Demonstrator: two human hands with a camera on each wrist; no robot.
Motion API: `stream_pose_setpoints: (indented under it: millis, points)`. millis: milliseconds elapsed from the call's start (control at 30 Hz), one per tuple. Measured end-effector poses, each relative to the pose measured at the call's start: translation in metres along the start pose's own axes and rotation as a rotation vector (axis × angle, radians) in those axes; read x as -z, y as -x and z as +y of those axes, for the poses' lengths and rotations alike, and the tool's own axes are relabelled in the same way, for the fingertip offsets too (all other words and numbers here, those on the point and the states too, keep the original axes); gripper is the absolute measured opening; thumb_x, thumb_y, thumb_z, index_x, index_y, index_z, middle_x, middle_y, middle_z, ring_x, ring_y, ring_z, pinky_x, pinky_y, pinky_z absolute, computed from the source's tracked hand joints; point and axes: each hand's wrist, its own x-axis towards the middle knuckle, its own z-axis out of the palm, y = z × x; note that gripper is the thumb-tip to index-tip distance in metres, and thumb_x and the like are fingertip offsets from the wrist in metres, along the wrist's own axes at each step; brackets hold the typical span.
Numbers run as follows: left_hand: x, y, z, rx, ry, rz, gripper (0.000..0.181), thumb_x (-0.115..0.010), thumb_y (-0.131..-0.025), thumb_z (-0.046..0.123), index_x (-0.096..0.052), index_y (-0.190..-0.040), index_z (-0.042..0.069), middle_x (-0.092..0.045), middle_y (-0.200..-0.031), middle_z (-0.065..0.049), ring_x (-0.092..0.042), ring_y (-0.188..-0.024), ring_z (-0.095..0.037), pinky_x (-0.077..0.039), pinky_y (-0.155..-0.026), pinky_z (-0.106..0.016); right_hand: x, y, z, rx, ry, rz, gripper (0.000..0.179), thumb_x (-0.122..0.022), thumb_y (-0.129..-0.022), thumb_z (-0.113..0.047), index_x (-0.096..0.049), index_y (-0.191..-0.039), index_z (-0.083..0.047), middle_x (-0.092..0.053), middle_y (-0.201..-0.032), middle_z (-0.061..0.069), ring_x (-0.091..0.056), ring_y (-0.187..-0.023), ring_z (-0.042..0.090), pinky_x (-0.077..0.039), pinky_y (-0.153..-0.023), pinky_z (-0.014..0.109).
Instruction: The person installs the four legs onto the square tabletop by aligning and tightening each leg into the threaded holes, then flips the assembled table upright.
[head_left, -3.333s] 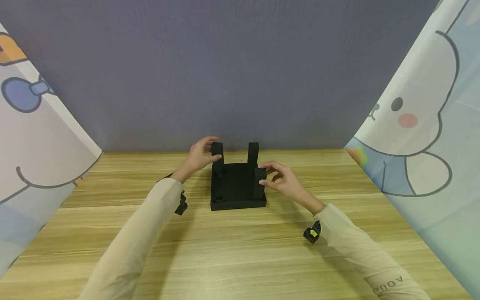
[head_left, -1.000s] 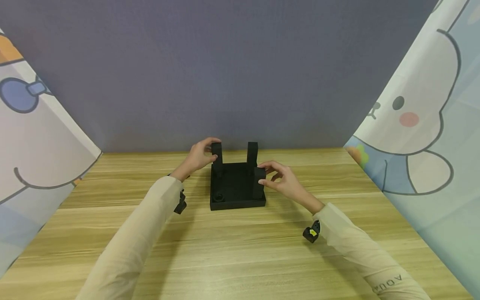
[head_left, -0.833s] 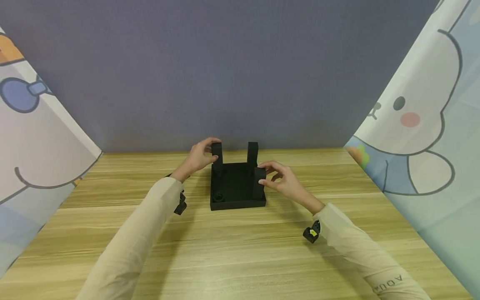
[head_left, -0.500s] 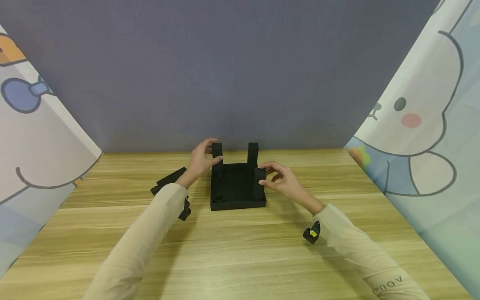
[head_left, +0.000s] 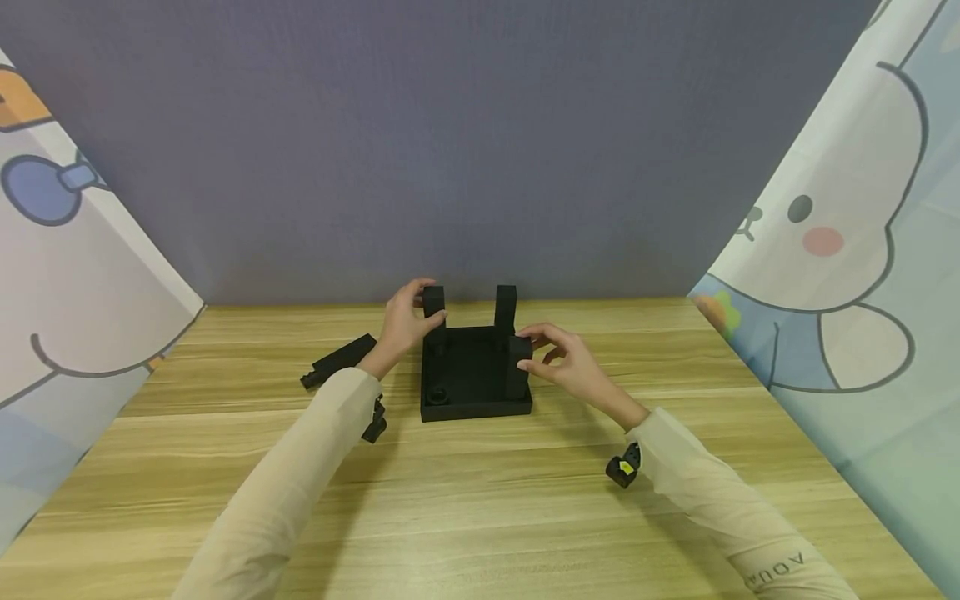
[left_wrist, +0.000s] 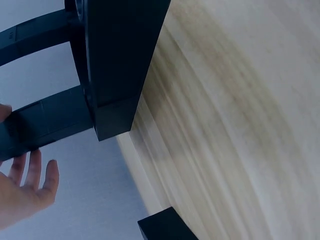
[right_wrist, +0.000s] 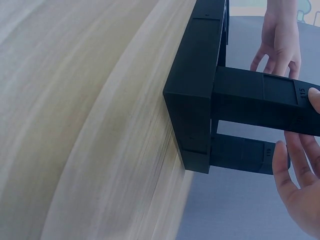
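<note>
A square black frame (head_left: 472,371) lies on the table like a small stool turned upside down, with three block legs standing up from its corners. My left hand (head_left: 403,325) holds the top of the back-left leg (head_left: 435,302), thumb in front and fingers behind. With thumb and fingertips, my right hand (head_left: 568,360) pinches the front-right leg (head_left: 516,379). In the right wrist view that leg (right_wrist: 250,97) bears raised digits. At the back right stands another leg (head_left: 506,307), which neither hand touches. The front-left corner shows a round socket (head_left: 438,396).
A loose black leg (head_left: 343,358) with a narrower end lies left of the frame, beside my left wrist. The wooden table (head_left: 480,500) meets a grey partition (head_left: 480,150) just behind the frame. Printed cartoon panels (head_left: 832,217) stand on both sides.
My left hand has turned slightly and its wrist has shifted right, which uncovers the loose leg. The thumb sits farther across the back-left leg. My right hand and the frame have stayed put.
</note>
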Motion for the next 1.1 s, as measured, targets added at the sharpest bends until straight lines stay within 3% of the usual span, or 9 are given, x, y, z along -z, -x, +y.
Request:
stream_pose_setpoints:
  millis: [333,533,733,967,1100]
  points:
    - [0.011,-0.007,0.001,0.041,-0.012,-0.177,0.053,-0.064,-0.084,0.011,-0.043,-0.132,0.008,-0.047,-0.128,-0.019,-0.054,-0.108,-0.037,-0.049,-0.083,-0.048,0.0,0.001,-0.002,0.006,0.01,0.004,0.037,-0.068,-0.079,-0.001,-0.057,-0.114,0.003,-0.059,-0.11,0.02,-0.057,-0.094,0.035,-0.05,-0.071,0.04]
    - [0.014,-0.009,0.002,0.058,-0.004,-0.224,0.055,-0.063,-0.085,0.011,-0.041,-0.135,0.01,-0.043,-0.133,-0.019,-0.052,-0.113,-0.036,-0.049,-0.084,-0.048,-0.002,-0.002,0.013,0.003,-0.006,0.0,0.038,-0.068,-0.08,-0.001,-0.056,-0.116,0.001,-0.058,-0.112,0.019,-0.056,-0.096,0.035,-0.049,-0.072,0.041]
    - [0.01,-0.004,0.003,0.066,0.016,-0.158,0.06,-0.065,-0.085,0.017,-0.037,-0.137,0.012,-0.041,-0.136,-0.018,-0.05,-0.114,-0.036,-0.046,-0.088,-0.05,-0.005,-0.004,0.035,0.014,0.001,0.016,0.038,-0.071,-0.079,-0.01,-0.058,-0.116,-0.009,-0.059,-0.113,0.011,-0.058,-0.095,0.027,-0.05,-0.072,0.034]
    - [0.001,0.004,0.003,0.001,0.013,-0.004,0.057,-0.068,-0.082,0.014,-0.042,-0.132,0.005,-0.047,-0.131,-0.018,-0.055,-0.105,-0.035,-0.045,-0.089,-0.049,-0.004,-0.004,0.036,0.031,0.008,0.017,0.037,-0.071,-0.08,-0.015,-0.059,-0.115,-0.013,-0.06,-0.112,0.009,-0.058,-0.094,0.024,-0.051,-0.07,0.032]
    - [-0.001,0.006,0.003,-0.017,0.011,0.033,0.055,-0.068,-0.082,0.011,-0.044,-0.131,0.002,-0.048,-0.129,-0.02,-0.056,-0.102,-0.037,-0.046,-0.086,-0.048,-0.004,-0.004,0.036,0.022,0.003,0.015,0.037,-0.071,-0.08,-0.015,-0.059,-0.115,-0.013,-0.06,-0.112,0.008,-0.058,-0.095,0.025,-0.051,-0.071,0.032]
